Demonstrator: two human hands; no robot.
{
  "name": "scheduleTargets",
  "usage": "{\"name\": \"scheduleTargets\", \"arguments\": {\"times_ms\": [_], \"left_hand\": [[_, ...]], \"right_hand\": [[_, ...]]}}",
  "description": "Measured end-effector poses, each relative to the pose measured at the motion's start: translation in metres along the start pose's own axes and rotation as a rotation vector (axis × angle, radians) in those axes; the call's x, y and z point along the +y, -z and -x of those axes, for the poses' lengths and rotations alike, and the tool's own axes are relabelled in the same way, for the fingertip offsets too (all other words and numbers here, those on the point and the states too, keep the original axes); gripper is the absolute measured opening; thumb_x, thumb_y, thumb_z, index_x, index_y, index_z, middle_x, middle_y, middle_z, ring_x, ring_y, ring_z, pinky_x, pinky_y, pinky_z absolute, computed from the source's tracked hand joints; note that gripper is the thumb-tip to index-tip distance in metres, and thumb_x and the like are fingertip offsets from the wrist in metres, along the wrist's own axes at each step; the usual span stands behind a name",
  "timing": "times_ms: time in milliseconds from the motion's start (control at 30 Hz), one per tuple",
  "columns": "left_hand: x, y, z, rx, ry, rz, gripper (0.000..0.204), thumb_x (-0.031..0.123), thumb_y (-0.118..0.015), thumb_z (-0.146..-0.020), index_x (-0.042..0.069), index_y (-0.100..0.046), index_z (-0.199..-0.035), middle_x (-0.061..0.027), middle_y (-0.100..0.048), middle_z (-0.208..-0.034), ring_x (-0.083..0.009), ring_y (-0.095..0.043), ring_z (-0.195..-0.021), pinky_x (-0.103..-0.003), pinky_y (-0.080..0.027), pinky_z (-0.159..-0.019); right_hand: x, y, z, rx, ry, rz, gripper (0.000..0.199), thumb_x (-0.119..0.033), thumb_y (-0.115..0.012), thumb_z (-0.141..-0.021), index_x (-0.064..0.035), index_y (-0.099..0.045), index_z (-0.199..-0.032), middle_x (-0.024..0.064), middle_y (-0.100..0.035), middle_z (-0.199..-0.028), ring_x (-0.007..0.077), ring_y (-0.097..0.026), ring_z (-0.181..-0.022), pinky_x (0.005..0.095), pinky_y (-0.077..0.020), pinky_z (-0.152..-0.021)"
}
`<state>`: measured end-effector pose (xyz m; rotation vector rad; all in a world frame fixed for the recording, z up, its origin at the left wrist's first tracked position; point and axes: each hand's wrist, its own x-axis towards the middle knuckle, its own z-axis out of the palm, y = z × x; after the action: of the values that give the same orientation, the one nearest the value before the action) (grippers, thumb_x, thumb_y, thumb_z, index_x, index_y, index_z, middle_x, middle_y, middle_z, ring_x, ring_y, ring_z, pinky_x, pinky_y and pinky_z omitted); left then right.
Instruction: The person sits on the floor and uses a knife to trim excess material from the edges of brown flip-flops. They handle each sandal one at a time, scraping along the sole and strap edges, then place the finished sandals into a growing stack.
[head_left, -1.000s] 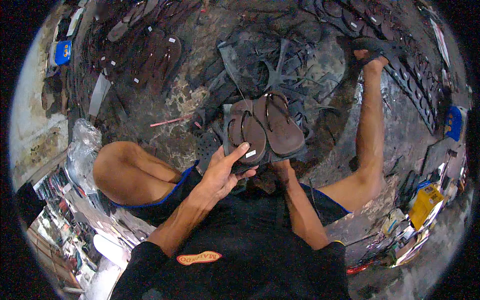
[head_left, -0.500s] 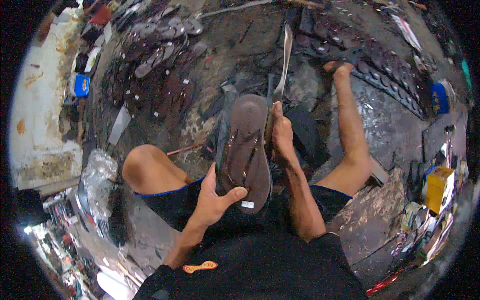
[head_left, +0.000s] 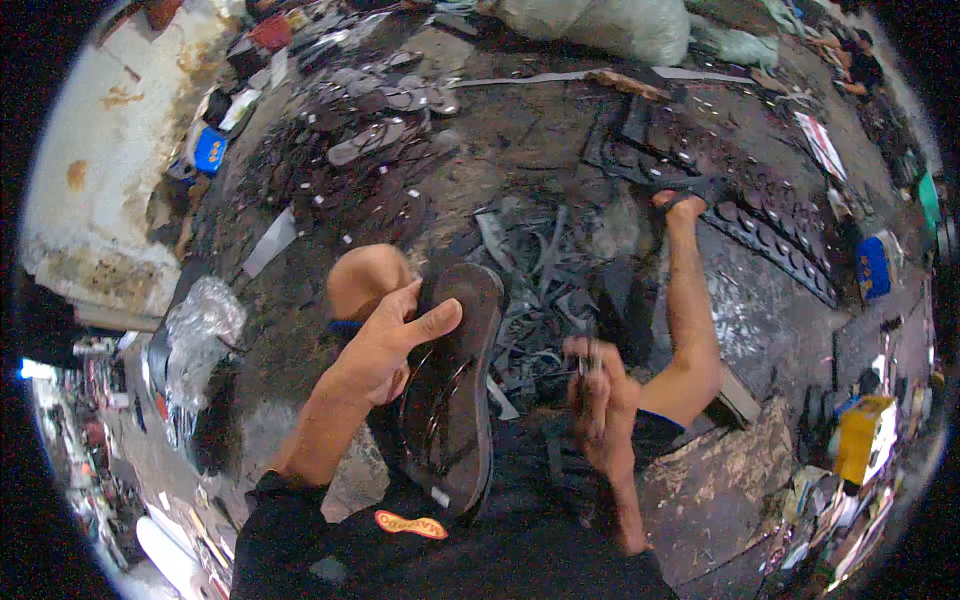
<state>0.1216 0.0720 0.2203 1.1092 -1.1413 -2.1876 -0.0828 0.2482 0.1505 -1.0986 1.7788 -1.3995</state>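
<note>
A dark brown flip-flop sandal (head_left: 455,395) with thin straps lies lengthwise over my lap. My left hand (head_left: 385,340) holds it by its left edge, thumb pressed across the sole near the toe end. My right hand (head_left: 598,395) is closed around a small dark tool, raised just right of the sandal and apart from it; the tool is blurred. I sit on the ground with my left knee (head_left: 365,278) bent up and my right leg (head_left: 690,310) stretched forward.
Black rubber offcuts and straps (head_left: 545,270) litter the ground in front of me. Finished sandals (head_left: 385,120) lie in rows at the upper left. Punched black rubber sheets (head_left: 740,180) lie at the upper right. A clear plastic bag (head_left: 200,330) sits to my left.
My right hand has let go of the sandal's side and pulled back to the right, closing on a small tool. The left hand moved up along the sandal. My head turned.
</note>
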Motion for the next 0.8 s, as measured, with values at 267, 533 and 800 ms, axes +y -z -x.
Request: {"name": "scheduleTargets", "arguments": {"times_ms": [267, 533, 800], "left_hand": [[0.000, 0.009, 0.036, 0.102, 0.056, 0.047, 0.047, 0.031, -0.075, -0.095, 0.002, -0.057, -0.128, -0.0070, -0.071, -0.110, -0.0149, -0.070, -0.094, -0.032, -0.058, -0.082], [-0.001, 0.017, 0.027, 0.039, -0.026, -0.079, 0.046, 0.025, -0.079, -0.092, 0.002, -0.057, -0.126, -0.0062, -0.070, -0.112, -0.0144, -0.066, -0.101, -0.033, -0.056, -0.090], [0.010, 0.018, 0.013, -0.078, 0.093, -0.325, 0.049, 0.025, -0.077, -0.094, 0.001, -0.055, -0.129, -0.0064, -0.069, -0.117, -0.0159, -0.065, -0.106, -0.033, -0.052, -0.095]], "right_hand": [[0.040, 0.002, 0.144, -0.319, -0.171, 0.298, 0.029, -0.037, -0.065, -0.096, -0.0109, -0.061, -0.109, 0.0179, -0.065, -0.076, 0.0415, -0.066, -0.067, 0.0481, -0.0502, -0.058], [0.016, -0.008, 0.022, -0.351, -0.059, 0.358, 0.024, -0.031, -0.069, -0.096, -0.0108, -0.061, -0.106, 0.0181, -0.066, -0.076, 0.0420, -0.067, -0.070, 0.0486, -0.0506, -0.060], [-0.037, -0.010, -0.116, -0.781, 0.087, 0.223, 0.031, -0.031, -0.050, -0.106, -0.0024, -0.060, -0.101, 0.0184, -0.056, -0.068, 0.0407, -0.054, -0.057, 0.0466, -0.0460, -0.059]]}}
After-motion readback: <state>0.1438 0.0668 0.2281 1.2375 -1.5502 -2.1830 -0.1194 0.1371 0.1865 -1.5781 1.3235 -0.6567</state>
